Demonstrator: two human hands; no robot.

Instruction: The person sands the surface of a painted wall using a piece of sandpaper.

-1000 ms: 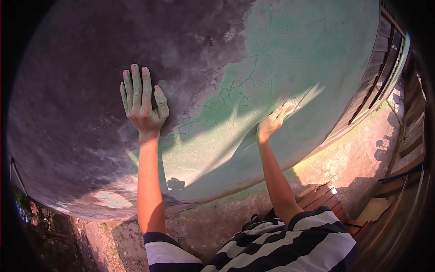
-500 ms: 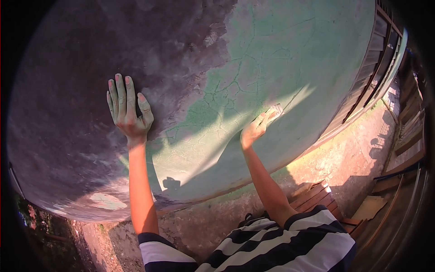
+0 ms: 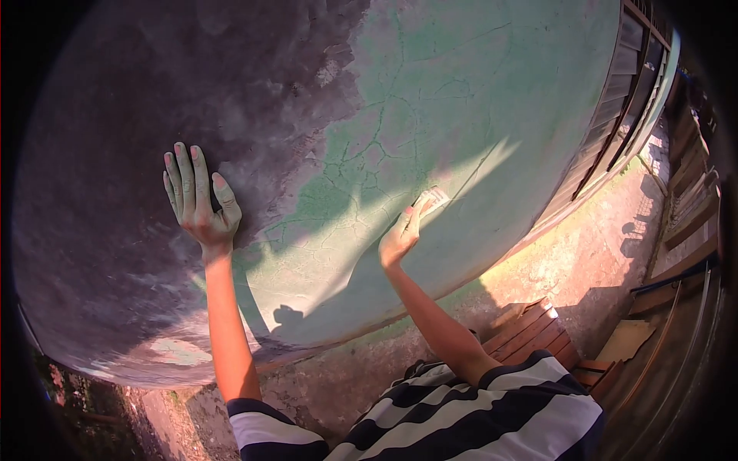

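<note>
The right hand [image 3: 400, 238] has its grip clamped on a pale pad [image 3: 432, 199], green wall [image 3: 523, 115] stretching to the slatted window [image 3: 624, 77]; the left hand [image 3: 202, 211] lies unfolded inside the dark patch [image 3: 192, 69].

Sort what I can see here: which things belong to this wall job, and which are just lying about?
In the job:
- wall, part dark, part green
- right hand, holding a small pale piece against the green part
- left hand, spread on the dark part

Apparently just lying about:
- slatted wooden piece
- flat brown board
</note>
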